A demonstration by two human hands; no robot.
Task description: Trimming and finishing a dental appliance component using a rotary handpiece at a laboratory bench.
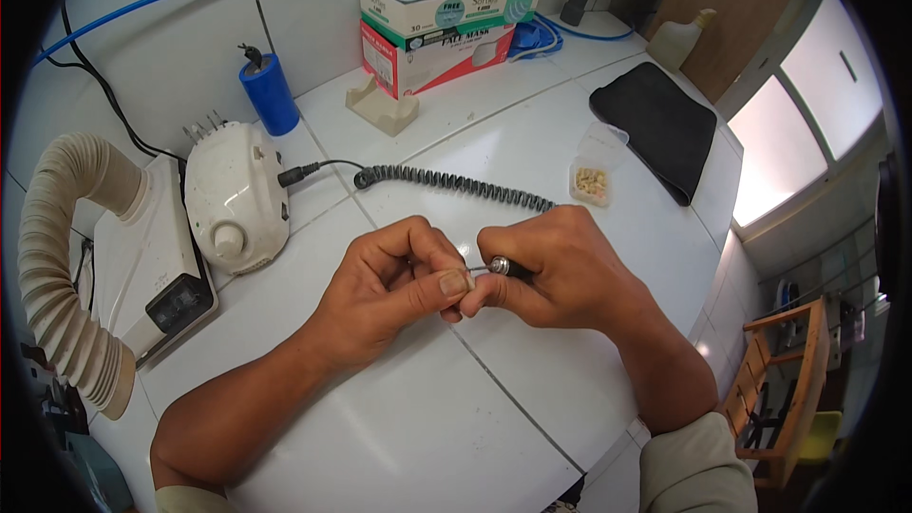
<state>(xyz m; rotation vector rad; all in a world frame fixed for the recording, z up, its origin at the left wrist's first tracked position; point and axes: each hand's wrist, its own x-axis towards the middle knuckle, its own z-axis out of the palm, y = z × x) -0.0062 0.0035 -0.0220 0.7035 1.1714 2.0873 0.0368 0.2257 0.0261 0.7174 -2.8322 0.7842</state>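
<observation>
My left hand point(385, 283) is closed, thumb against fingers, pinching a small pale piece point(469, 282) mostly hidden by the fingertips. In my right fist is a rotary handpiece point(502, 267) with a black grip and a metal nose; my right hand point(575, 266) covers most of it. Its thin bit points left and meets the piece, though the exact contact is too small to make out. Both hands come together at the fingertips above the white tiled table point(418, 418). Behind my right hand a black coiled cord point(456, 182) runs left to a white control box point(236, 195).
A dust-extraction unit point(133, 256) with a ribbed hose point(62, 256) stands at left. A small clear box point(590, 180) of yellowish pieces lies beyond my right hand, near a black mat point(660, 128). Stacked cartons point(437, 52), a beige holder point(380, 109) and a blue cylinder point(270, 95) stand behind.
</observation>
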